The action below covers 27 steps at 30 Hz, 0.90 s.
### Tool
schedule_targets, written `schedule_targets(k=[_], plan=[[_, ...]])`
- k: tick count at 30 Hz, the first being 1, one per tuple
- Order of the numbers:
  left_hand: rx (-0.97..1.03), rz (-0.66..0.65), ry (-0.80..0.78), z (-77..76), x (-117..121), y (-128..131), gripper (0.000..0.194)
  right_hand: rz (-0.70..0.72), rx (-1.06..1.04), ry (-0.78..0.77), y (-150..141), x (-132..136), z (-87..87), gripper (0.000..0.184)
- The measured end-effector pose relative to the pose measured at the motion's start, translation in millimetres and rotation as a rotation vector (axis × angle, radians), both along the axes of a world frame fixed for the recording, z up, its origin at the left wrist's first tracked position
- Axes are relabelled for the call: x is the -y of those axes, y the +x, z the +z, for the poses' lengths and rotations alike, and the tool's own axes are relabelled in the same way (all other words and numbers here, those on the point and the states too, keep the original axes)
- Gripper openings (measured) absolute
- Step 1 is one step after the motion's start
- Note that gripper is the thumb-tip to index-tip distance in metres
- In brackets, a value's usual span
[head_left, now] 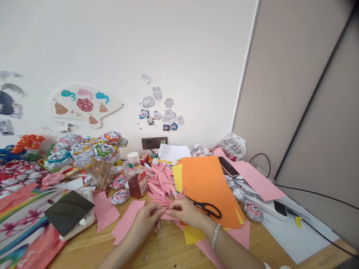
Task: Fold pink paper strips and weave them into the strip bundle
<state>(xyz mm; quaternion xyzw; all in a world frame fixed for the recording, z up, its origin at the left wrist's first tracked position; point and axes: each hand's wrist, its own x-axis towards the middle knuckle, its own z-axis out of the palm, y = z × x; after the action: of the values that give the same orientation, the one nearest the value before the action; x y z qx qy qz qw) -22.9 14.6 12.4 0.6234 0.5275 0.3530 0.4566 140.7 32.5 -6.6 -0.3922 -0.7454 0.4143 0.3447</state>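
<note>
My left hand [147,220] and my right hand [185,212] meet low in the middle, fingertips pinched together on a small strip of pink paper [167,217]. Most of the strip is hidden by the fingers. Just beyond them lies a heap of folded pink paper pieces [161,181]. Black-handled scissors [211,210] rest on an orange sheet [209,179] beside my right hand, their blades partly covered by it. To the left of my left hand are flat pink paper strips [127,222]. More pink and yellow paper [193,235] sticks out under my right forearm.
A bottle of reddish liquid [136,179] stands behind the hands. Paper flowers [103,153] crowd the left back, near a dark tablet-like device [69,213]. At right are a phone [227,167], a white power strip [269,207], white sheets [300,235] and a black cable [316,231].
</note>
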Motion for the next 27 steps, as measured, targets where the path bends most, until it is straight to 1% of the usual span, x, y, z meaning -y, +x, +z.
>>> schedule_targets(k=[6,10,14,19,23,27], plan=[[0.074,-0.043,-0.008,2.1,-2.2,-2.5,0.026,0.018,-0.02,-0.041,-0.6,0.0,-1.1,0.033],[0.123,-0.078,-0.039,3.6,-3.9,-4.3,0.025,0.031,-0.011,-0.026,0.0,0.8,1.4,0.033],[0.099,-0.048,-0.002,3.9,-1.9,-2.5,0.026,0.04,0.007,0.007,2.2,1.8,4.6,0.032],[0.06,-0.031,0.051,6.4,1.8,-0.4,0.027,0.05,0.02,0.016,5.3,-2.6,1.1,0.031],[0.08,-0.018,0.035,5.1,-1.4,-3.5,0.028,0.08,-0.008,-0.031,10.5,-9.7,-2.4,0.027],[0.112,-0.034,-0.005,3.0,-6.7,-8.4,0.029,0.101,-0.059,-0.066,16.9,-14.6,-2.9,0.026]])
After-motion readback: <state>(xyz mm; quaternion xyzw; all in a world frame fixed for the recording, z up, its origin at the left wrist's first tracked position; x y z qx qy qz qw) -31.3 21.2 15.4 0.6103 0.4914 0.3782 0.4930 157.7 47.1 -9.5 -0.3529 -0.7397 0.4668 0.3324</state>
